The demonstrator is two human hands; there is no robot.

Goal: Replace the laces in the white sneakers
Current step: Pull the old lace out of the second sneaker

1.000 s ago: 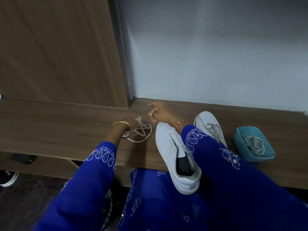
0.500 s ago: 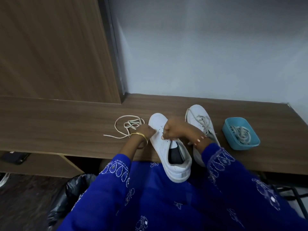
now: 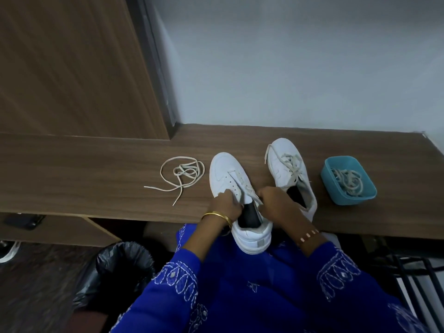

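Both hands, L hand [image 3: 228,203] & R hand [image 3: 276,203], on unlaced sneaker [image 3: 230,181] opening.

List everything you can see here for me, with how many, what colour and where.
sneakers: two, white; unlaced sneaker at the desk's front edge with its heel overhanging, laced sneaker to its right
loose lace: one, off-white, coiled on the desk left of the sneakers
tub: one, blue, right end of the desk, holding more laces
desk: one, brown wood
bin bag: one, black, on the floor below the desk
left hand: gold bangle, grips the unlaced sneaker's left side
right hand: beaded bracelet, grips its right side
sleeves: two, blue, embroidered
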